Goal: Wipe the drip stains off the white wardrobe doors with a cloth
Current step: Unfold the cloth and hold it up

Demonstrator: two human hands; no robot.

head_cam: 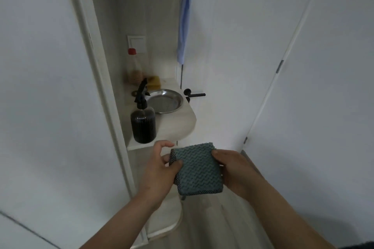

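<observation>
A folded teal cloth [197, 170] with a dark mesh underside is held between both hands at chest height. My left hand [162, 168] pinches its left edge with thumb on top. My right hand [232, 170] grips its right edge, fingers curled under. White wardrobe doors stand on both sides: one at the left [40, 87] and one at the right [327, 87]. No drip stains are discernible on them from here.
Between the doors is an open niche with a rounded pale shelf [182, 127]. On it stand a dark spray bottle [143, 125], a metal bowl [165, 100], a red-capped bottle [134, 66] and a yellow sponge [153, 83]. A black door handle [194, 94] juts out beside a hanging blue cloth [185, 22].
</observation>
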